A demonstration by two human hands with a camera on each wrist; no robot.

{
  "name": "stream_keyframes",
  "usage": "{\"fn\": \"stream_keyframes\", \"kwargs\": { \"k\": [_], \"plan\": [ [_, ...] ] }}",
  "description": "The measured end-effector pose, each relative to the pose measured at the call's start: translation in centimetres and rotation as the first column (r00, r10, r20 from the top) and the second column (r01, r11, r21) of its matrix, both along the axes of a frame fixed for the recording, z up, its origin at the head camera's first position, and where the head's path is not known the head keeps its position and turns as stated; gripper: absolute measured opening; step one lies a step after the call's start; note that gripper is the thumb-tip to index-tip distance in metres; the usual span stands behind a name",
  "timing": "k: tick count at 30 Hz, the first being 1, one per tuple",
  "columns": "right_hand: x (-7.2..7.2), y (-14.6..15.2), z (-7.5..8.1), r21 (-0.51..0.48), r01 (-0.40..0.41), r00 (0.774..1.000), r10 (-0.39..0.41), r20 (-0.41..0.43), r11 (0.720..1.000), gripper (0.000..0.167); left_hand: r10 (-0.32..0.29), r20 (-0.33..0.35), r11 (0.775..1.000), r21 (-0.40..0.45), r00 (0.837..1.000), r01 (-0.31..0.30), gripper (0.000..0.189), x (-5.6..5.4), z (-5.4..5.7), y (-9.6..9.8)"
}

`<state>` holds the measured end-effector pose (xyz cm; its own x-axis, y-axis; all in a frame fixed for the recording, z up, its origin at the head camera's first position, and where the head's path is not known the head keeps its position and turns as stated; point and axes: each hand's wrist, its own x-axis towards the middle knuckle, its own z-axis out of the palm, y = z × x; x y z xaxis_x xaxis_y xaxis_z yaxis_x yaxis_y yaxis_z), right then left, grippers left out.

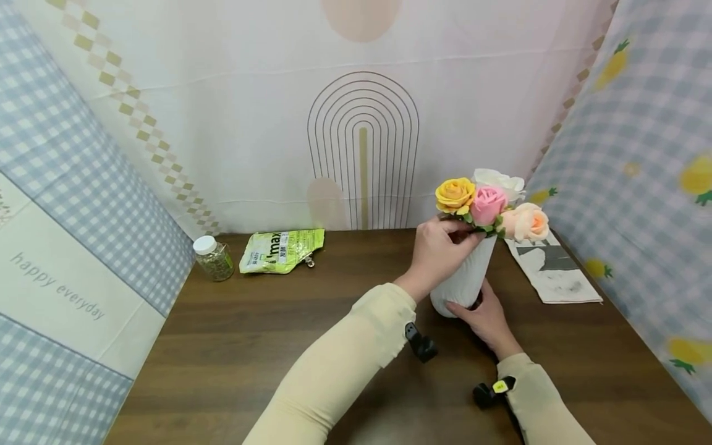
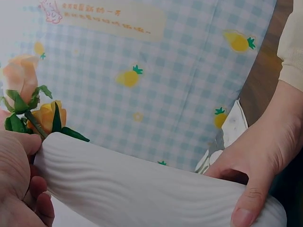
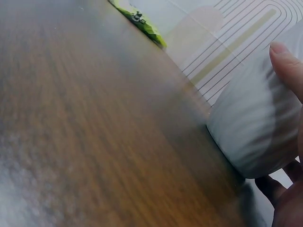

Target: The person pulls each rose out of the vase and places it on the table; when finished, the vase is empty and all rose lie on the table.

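Note:
A white vase (image 1: 466,272) with a rippled surface stands slightly tilted on the right part of the table, holding roses. Yellow (image 1: 455,196), pink (image 1: 488,204), white (image 1: 499,182) and peach (image 1: 525,222) blooms show above its mouth. At the rim, my left hand (image 1: 441,252) pinches the rose stems just under the blooms; in the left wrist view its fingertips meet a green stem (image 2: 38,124). My right hand (image 1: 489,316) grips the vase low down, its thumb (image 3: 286,66) lying along the side. The stems inside the vase are hidden.
A clear jar (image 1: 216,259) with a white lid and dried contents stands at the back left. Beside it lies a green pouch (image 1: 280,252) with a small metal piece (image 1: 309,261). A printed cloth (image 1: 556,272) lies right of the vase. Fabric walls border the table (image 1: 267,346).

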<state>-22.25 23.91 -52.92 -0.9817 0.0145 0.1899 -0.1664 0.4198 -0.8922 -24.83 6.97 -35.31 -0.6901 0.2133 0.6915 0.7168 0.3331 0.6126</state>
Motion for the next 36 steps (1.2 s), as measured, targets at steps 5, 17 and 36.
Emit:
{"fn": "stream_keyframes", "kwargs": {
  "k": [5,17,36],
  "plan": [
    [-0.05,-0.01,0.15,0.004,-0.003,1.000,0.003,-0.010,1.000,0.086,-0.011,0.034,1.000,0.019,0.999,0.010,0.013,-0.25,-0.44,0.18],
    [-0.02,-0.07,0.04,0.017,0.000,1.000,0.000,-0.004,1.000,0.087,-0.073,-0.013,0.991,0.108,0.997,0.074,0.012,-0.25,-0.98,0.34],
    [-0.18,0.07,-0.11,0.037,-0.001,1.000,0.002,-0.030,0.999,0.087,-0.054,-0.030,0.962,0.267,0.998,0.060,0.011,-0.38,-0.58,0.56]
  ]
}}
